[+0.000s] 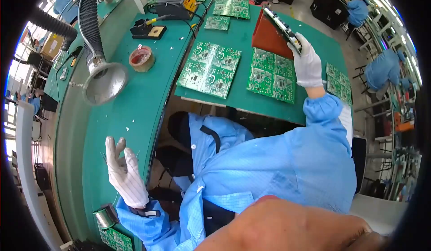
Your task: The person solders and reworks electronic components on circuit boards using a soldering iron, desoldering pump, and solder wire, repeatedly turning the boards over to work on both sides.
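Observation:
My right hand, in a white glove, grips the lower end of a circuit board that is tilted steeply, seen nearly edge-on. The board is beside a red-brown bin. Green circuit boards lie below the bin, and a larger board group lies to their left. Over the left bench, my left hand, also gloved, has its fingers raised and apart. Thin wire-like strands show around those fingers; whether they are held is unclear. A solder wire spool stands just below this hand.
A fume extractor funnel hangs over the left bench. Behind it are a tape roll, a soldering iron stand and a soldering station. More boards lie at the back. Co-workers sit at far right.

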### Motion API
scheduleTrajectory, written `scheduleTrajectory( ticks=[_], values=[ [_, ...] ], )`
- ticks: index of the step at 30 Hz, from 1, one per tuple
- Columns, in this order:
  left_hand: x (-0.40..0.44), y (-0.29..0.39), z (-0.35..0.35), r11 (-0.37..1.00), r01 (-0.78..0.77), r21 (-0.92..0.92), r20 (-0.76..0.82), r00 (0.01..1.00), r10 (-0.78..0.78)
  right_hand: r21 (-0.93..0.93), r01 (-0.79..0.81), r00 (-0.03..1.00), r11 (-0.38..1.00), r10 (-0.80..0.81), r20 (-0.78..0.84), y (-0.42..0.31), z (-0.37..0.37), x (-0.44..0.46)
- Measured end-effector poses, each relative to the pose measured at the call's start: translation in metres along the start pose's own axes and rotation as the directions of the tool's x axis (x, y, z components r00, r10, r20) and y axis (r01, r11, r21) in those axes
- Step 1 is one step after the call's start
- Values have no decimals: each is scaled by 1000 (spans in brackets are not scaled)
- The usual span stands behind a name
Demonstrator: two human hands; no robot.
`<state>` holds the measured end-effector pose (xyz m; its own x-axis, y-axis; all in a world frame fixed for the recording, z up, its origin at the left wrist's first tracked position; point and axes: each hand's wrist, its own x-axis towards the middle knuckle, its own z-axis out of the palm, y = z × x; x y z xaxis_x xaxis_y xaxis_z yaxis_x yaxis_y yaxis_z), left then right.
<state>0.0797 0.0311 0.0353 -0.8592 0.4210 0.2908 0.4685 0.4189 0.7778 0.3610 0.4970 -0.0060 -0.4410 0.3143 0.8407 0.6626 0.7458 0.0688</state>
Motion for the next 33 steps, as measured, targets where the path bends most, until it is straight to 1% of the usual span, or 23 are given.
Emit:
scheduleTrajectory(
  ticks=[2,4,6,8,9,11,12,13,14,15,16,17,20,22,23,24,25,26,28,29,31,32,33],
  values=[
    [1,-7,-6,999,-42,24,-20,999,42,45,3,1000,999,-2,-14,4,4,9],
    [-2,-20,-14,997,-70,39,-85,994,73,-29,-353,923,935,353,155,4,-3,36],
    [-3,-35,-17,999,17,39,-150,989,-11,-79,-323,928,943,332,170,9,-10,64],
    [-5,-56,-16,1000,4,5,-190,982,-3,2,-44,997,999,44,68,-9,-25,87],
    [-6,-67,-17,970,-48,238,-188,978,94,218,-195,981,956,187,55,-35,-31,102],
    [-7,-88,-10,916,-68,395,-140,981,133,302,-195,976,933,216,-36,-73,-28,120],
    [-7,-96,-6,903,-28,428,-110,990,84,452,-239,969,859,244,48,-105,-32,130],
    [-6,-103,-1,907,82,414,-60,996,-63,636,-200,980,745,161,121,-121,-25,135],
    [-4,-114,8,910,111,399,-86,993,-83,703,-229,970,673,93,227,-150,-22,141],
    [-5,-129,16,893,79,443,-87,995,-45,799,-352,921,487,27,389,-186,-18,144],
    [1,-124,13,874,162,457,13,982,-189,784,-436,852,441,-77,518,-223,-15,146],
    [-1,-123,12,851,252,461,31,954,-299,803,-377,783,462,-304,542,-254,-5,151],
    [-13,-167,23,832,144,536,83,972,-221,671,-632,344,387,-636,691,-370,42,140],
    [-27,-178,13,912,145,384,130,969,-209,559,-744,138,367,-734,665,-436,69,125],
    [-38,-193,14,972,131,196,124,980,-157,534,-772,86,346,-775,626,-459,80,118],
    [-55,-150,17,997,8,74,111,994,-16,472,-850,102,233,-807,582,-413,53,124],
    [-64,-131,-1,968,-50,248,126,992,19,393,-893,35,218,-839,544,-420,63,114],
    [-75,-126,-15,992,29,124,116,992,-43,307,-929,-24,206,-863,505,-431,72,109],
    [-93,-93,-38,949,218,-230,75,976,-206,310,-935,-9,172,-885,465,-430,52,106],
    [-96,-85,-37,952,220,-213,56,976,-212,298,-942,-5,153,-896,444,-428,47,106],
    [-95,-83,-30,977,-22,-211,-368,928,-59,293,-943,-29,156,-919,394,-437,71,100],
    [-90,-86,-30,980,-14,-198,-383,922,-64,312,-940,-10,141,-923,385,-446,85,93],
    [-86,-81,-28,990,-10,-142,-471,880,-58,488,-865,49,118,-947,316,-443,92,92]
  ],
)
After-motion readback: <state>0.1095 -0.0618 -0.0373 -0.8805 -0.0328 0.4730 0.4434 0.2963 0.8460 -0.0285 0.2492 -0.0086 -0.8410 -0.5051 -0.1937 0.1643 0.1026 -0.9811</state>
